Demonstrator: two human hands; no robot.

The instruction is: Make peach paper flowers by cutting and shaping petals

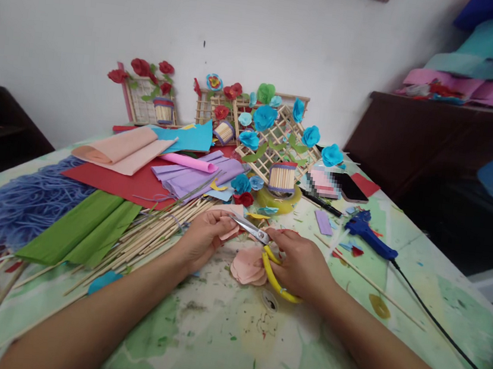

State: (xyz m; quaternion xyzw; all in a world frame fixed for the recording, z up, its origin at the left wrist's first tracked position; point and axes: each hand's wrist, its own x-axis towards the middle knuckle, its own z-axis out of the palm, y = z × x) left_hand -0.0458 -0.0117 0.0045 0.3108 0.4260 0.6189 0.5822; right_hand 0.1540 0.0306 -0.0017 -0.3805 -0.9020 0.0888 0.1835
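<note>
My right hand (297, 262) is wrapped round the yellow handles of a pair of scissors (252, 229), whose blades point left toward my other hand. In a pinch, my left hand (206, 236) holds a small piece of peach paper (228, 232), and the blades lie right against it. How far the blades are parted is hard to make out. Below the scissors, a stack of peach paper petals (249, 265) rests on the table, partly behind the yellow handle. A clear round disc (270, 300) lies just nearer to me.
Thin wooden sticks (164, 228), green paper (74, 229) and blue yarn (24, 199) spread along the left. At right lies a blue glue gun (370, 234) with its cord trailing forward. Behind my hands stand a stick lattice with blue paper flowers (279, 135) and a tape roll (287, 202).
</note>
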